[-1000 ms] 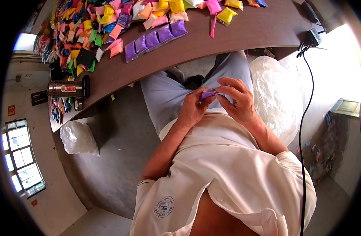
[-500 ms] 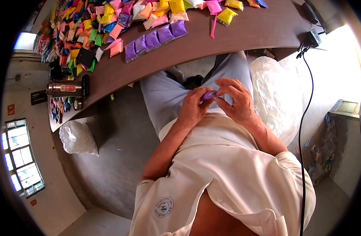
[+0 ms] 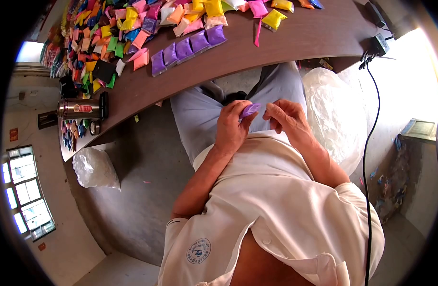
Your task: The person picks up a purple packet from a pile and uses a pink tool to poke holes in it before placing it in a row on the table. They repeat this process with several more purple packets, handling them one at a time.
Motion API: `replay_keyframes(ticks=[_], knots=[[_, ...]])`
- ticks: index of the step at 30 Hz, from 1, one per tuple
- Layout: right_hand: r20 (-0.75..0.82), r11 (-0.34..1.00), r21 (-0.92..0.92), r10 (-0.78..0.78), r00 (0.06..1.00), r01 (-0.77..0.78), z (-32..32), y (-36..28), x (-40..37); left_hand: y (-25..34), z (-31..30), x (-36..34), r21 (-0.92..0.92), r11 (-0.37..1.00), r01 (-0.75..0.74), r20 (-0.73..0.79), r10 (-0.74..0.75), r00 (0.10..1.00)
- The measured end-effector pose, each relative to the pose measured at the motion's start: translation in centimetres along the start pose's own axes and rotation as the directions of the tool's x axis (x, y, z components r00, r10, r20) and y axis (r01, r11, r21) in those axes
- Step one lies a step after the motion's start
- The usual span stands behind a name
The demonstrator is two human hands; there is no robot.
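My left hand [image 3: 233,126] is closed on a small purple packet [image 3: 250,110], pinching it between thumb and fingers above my lap. The packet's free end points toward my right hand [image 3: 291,123]. A narrow gap separates that hand from the packet. Its thumb and fingertips are pressed together, and whatever may be between them is too small to make out. On the table in front lies a row of several similar purple packets [image 3: 184,50], side by side and slightly overlapping.
The brown table [image 3: 276,50] holds a heap of colourful packets [image 3: 92,47] at left. A steel flask [image 3: 80,108] lies at its left end. Clear plastic bags stand at right [image 3: 331,119] and left [image 3: 95,167]. A black cable [image 3: 371,128] hangs at right from an adapter [image 3: 382,45].
My right hand has drawn away to the right from the purple packet, and its fingers have closed together. The packet stays in my left hand, now showing more of its surface.
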State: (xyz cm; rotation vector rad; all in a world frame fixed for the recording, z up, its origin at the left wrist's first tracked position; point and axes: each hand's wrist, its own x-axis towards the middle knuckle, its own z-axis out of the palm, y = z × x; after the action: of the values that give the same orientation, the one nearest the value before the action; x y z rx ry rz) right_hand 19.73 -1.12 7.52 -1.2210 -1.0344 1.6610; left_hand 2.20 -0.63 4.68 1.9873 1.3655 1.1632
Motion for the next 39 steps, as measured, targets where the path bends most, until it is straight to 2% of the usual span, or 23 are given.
replay_keyframes(ticks=[3,10,12,13,15,22,24,27,36,38,39], knots=[[0.051,0.993,0.092,0.075,0.996,-0.08,0.4,-0.3,0.1,0.2,-0.1,0.0,0.064,0.997,-0.035,0.011,0.034,0.999],[0.019,0.992,0.109,0.061,0.998,-0.063,0.9,0.3,0.4,0.2,-0.1,0.1,0.105,0.993,-0.056,0.062,0.049,0.997],[0.049,0.964,0.22,0.14,0.989,-0.147,0.5,0.2,0.6,0.2,-0.1,0.0,0.095,0.994,-0.05,0.069,0.044,0.997],[0.049,0.964,0.22,0.139,0.989,-0.147,0.3,0.1,0.7,0.3,-0.2,0.1,0.102,0.993,-0.058,0.081,0.049,0.995],[0.088,0.926,0.287,0.228,0.97,-0.244,0.1,-0.2,0.8,0.4,-0.2,0.2,0.11,0.992,-0.065,0.094,0.055,0.994],[0.027,0.912,0.301,0.285,0.958,-0.28,0.6,-0.9,0.5,0.4,-0.1,0.0,0.131,0.991,-0.04,0.107,0.026,0.994],[0.033,0.881,0.33,0.347,0.937,-0.338,0.6,-1.0,0.3,0.4,0.0,0.0,0.13,0.991,-0.043,0.105,0.03,0.994],[0.103,0.872,0.326,0.352,0.93,-0.366,0.1,-0.5,0.6,0.3,0.1,-0.1,0.117,0.991,-0.063,0.105,0.051,0.993],[0.102,0.879,0.377,0.275,0.956,-0.293,0.3,-0.2,0.6,0.5,0.1,0.1,0.136,0.988,-0.069,0.108,0.055,0.993],[0.109,0.883,0.372,0.265,0.958,-0.287,0.0,0.1,0.7,0.6,0.2,0.0,0.01,0.995,0.097,0.17,-0.097,0.981],[0.116,0.887,0.366,0.255,0.96,-0.28,-0.3,0.1,0.8,0.8,0.2,0.0,0.01,0.995,0.096,0.171,-0.096,0.981]])
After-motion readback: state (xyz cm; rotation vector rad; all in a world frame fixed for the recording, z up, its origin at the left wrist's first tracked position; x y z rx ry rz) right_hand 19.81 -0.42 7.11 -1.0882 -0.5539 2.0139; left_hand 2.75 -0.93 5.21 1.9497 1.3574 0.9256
